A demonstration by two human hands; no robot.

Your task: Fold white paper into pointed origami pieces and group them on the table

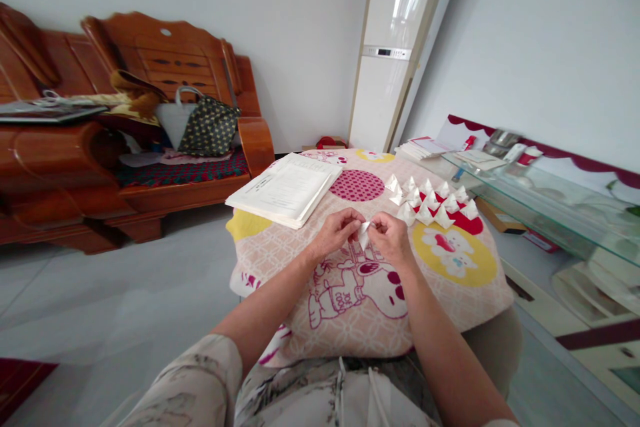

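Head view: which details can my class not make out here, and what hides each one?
All in the head view:
Folded paper: partly covered by the fingers of the left hand and right hand.
Rear white pieces: lower parts, hidden by those in front.
Paper stack: print too small to read.
Bag: contents, hidden by its sides.
Sofa: far left part, cut off by the left edge.

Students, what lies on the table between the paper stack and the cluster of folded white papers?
In the head view, the cloth with its dotted magenta circle lies between them.
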